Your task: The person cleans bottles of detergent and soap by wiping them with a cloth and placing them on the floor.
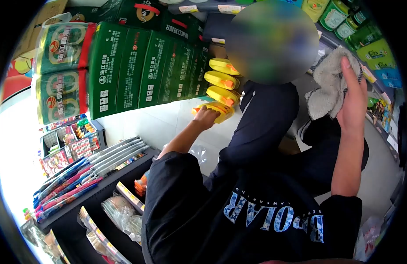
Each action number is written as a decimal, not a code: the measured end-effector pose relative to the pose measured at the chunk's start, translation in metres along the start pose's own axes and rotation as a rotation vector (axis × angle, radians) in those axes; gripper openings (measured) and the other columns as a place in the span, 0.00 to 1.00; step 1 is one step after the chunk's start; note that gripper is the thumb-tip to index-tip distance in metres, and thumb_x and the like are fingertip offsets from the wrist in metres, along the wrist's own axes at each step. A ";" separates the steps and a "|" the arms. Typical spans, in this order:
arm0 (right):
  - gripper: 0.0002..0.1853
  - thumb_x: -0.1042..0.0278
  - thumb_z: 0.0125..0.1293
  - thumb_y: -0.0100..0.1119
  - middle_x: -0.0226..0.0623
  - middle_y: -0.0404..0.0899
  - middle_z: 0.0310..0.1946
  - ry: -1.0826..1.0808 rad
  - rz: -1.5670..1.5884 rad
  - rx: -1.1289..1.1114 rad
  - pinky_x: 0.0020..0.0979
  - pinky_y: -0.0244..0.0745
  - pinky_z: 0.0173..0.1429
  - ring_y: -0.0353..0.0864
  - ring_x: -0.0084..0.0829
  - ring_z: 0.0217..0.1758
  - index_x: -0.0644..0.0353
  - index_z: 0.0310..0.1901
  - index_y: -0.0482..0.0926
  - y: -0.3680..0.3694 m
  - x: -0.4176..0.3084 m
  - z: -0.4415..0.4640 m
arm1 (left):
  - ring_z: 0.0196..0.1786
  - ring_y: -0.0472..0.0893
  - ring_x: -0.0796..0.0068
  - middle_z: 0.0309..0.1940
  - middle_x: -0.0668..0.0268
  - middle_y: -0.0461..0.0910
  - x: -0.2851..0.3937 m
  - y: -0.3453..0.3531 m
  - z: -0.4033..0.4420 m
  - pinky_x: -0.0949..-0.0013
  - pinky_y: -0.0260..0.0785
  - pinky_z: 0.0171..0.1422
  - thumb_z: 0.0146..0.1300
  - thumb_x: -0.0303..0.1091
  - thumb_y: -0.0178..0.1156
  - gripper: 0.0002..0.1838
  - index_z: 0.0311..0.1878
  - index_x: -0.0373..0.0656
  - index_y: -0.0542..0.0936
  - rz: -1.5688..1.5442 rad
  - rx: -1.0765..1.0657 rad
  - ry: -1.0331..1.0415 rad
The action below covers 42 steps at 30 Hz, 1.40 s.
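Observation:
My left hand (207, 117) reaches down on the left, its fingers closed at the top of a yellow bottle (222, 113) with orange parts. This bottle is the nearest in a row of several similar yellow bottles (222, 80) standing on the floor. On the right, my right hand (352, 94) is raised and grips a crumpled grey cloth (329, 83) with a dark striped edge. The cloth hangs near the shelf, apart from the bottles. My fingertips on the bottle are partly hidden.
Green beer cartons (146, 66) and wrapped can packs (62, 48) are stacked at left. Umbrellas (89, 176) lie across a dark shelf. Green bottles (333, 17) fill the right shelf. My bent legs (260, 119) are beside the bottles. A blurred round patch covers the top middle.

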State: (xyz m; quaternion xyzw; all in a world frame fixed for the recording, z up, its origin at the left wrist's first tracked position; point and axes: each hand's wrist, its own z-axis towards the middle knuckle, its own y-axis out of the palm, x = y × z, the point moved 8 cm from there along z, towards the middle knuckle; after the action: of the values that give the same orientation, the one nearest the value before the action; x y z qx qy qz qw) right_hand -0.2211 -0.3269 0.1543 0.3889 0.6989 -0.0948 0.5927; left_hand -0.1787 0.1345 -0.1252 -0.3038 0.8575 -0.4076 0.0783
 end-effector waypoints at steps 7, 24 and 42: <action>0.27 0.60 0.69 0.67 0.39 0.80 0.59 -0.015 -0.028 0.097 0.34 0.76 0.65 0.81 0.31 0.60 0.66 0.64 0.73 -0.036 0.015 0.012 | 0.53 0.83 0.45 0.48 0.45 0.84 -0.049 0.036 0.005 0.49 0.76 0.57 0.62 0.58 0.65 0.32 0.52 0.34 0.79 -0.511 0.013 -0.564; 0.27 0.58 0.71 0.66 0.41 0.80 0.59 0.054 -0.020 0.021 0.35 0.75 0.65 0.81 0.33 0.60 0.67 0.64 0.73 -0.021 0.016 0.005 | 0.46 0.85 0.60 0.47 0.57 0.83 -0.107 0.133 0.064 0.56 0.78 0.42 0.68 0.63 0.54 0.34 0.62 0.42 0.77 -1.934 0.604 -1.025; 0.21 0.55 0.78 0.54 0.39 0.81 0.56 0.242 -0.066 -0.110 0.38 0.77 0.63 0.83 0.34 0.58 0.63 0.62 0.75 -0.040 0.055 -0.009 | 0.56 0.72 0.48 0.49 0.47 0.73 -0.034 0.055 -0.061 0.54 0.64 0.64 0.65 0.42 0.63 0.22 0.51 0.31 0.73 -1.132 0.993 -1.149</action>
State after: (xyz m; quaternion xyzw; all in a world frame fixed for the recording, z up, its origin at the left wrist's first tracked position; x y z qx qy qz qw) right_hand -0.2539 -0.3252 0.0939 0.3411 0.7819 -0.0283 0.5210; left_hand -0.2004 0.2207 -0.1300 -0.7608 0.1415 -0.4913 0.3996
